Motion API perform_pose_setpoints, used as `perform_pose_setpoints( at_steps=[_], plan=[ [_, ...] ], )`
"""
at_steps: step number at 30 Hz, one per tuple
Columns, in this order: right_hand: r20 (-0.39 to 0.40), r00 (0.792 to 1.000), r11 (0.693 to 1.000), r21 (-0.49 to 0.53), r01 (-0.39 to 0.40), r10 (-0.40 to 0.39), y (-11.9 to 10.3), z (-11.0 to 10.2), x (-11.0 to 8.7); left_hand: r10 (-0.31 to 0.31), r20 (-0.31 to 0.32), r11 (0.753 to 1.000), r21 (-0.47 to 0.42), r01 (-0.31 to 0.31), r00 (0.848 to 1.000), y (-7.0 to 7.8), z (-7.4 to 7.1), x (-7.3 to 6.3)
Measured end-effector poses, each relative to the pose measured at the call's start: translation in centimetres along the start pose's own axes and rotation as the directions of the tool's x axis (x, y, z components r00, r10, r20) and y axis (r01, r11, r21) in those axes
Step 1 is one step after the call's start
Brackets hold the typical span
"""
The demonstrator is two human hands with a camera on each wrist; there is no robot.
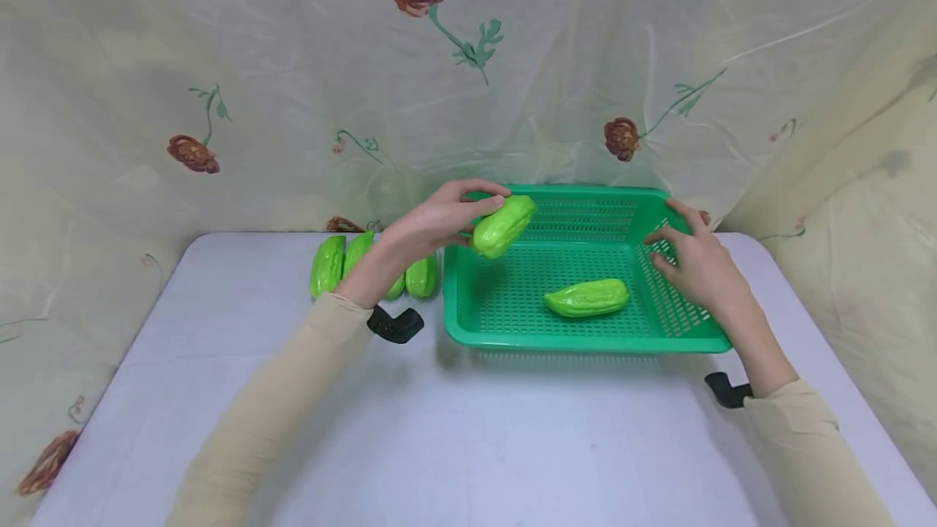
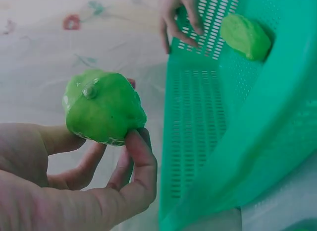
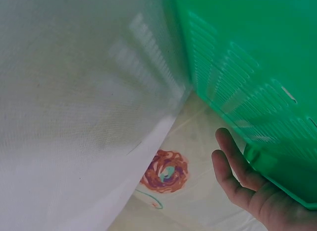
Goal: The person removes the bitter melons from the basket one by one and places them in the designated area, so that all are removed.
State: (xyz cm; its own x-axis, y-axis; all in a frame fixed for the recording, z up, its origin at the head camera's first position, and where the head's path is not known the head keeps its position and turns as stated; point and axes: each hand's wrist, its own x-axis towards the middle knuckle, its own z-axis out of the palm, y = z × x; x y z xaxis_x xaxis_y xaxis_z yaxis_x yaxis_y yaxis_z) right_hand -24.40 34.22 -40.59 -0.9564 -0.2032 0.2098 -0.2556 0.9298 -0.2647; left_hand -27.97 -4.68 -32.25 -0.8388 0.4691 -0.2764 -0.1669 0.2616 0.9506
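My left hand (image 1: 435, 219) holds a light green, ridged bitter gourd (image 1: 503, 226) over the left end of a green plastic basket (image 1: 586, 343). In the left wrist view, thumb and fingertips pinch this bitter gourd (image 2: 101, 109), its stem nub facing the camera. Another bitter gourd (image 1: 587, 299) lies on the basket floor, right of the middle. At the basket's right wall is my right hand (image 1: 695, 263), fingers spread loosely over the rim and nothing in them. The right wrist view shows two extended fingers (image 3: 233, 164) beside the basket wall.
Several more bitter gourds (image 1: 327, 267) lie in a row left of the basket, partly hidden by my left forearm. The white table (image 1: 512, 437) meets a flower-patterned curtain (image 1: 542, 104) at the back. Black wrist mounts (image 1: 395, 324) stick out below both wrists.
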Motion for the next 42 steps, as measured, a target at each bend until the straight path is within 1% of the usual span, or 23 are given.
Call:
perform_pose_setpoints(
  at_steps=[7,11,17,24,27,31,35,38,42],
  plan=[
    [-0.005,1.0,1.0,-0.004,0.016,-0.016,0.1,0.1,0.0,0.017,-0.077,0.999,0.032,-0.014,0.997,-0.8,-2.0,-2.5],
    [0.0,1.0,1.0,-0.001,0.017,-0.017,0.1,0.1,0.0,0.014,-0.103,0.999,0.035,-0.011,0.995,-1.8,-3.4,-3.3],
    [0.007,1.0,1.0,0.002,0.005,-0.005,0.1,0.0,0.1,-0.01,-0.142,1.0,0.021,0.013,0.99,-3.5,-5.7,-4.2],
    [0.012,1.0,1.0,0.0,-0.008,0.008,0.1,0.1,0.1,-0.042,-0.196,0.997,0.048,0.052,0.98,-5.4,-8.3,-5.7],
    [0.017,1.0,1.0,0.002,-0.013,0.013,0.1,0.0,0.1,-0.045,-0.211,0.997,0.058,0.058,0.976,-6.1,-9.5,-6.4],
    [0.022,1.0,1.0,0.008,-0.016,0.016,0.1,0.0,0.1,-0.047,-0.253,0.995,0.07,0.067,0.966,-7.1,-11.0,-7.3],
    [0.019,1.0,1.0,0.014,-0.014,0.013,0.0,0.0,0.1,-0.066,-0.309,0.994,0.065,0.091,0.949,-8.2,-12.6,-8.0],
    [0.017,1.0,1.0,0.012,-0.011,0.011,0.1,0.1,0.1,-0.083,-0.337,0.993,0.046,0.105,0.938,-9.0,-13.8,-8.4],
    [0.016,1.0,1.0,0.01,-0.005,0.005,0.2,0.1,0.2,-0.095,-0.379,0.991,0.048,0.122,0.92,-10.1,-15.2,-9.0]
  ],
)
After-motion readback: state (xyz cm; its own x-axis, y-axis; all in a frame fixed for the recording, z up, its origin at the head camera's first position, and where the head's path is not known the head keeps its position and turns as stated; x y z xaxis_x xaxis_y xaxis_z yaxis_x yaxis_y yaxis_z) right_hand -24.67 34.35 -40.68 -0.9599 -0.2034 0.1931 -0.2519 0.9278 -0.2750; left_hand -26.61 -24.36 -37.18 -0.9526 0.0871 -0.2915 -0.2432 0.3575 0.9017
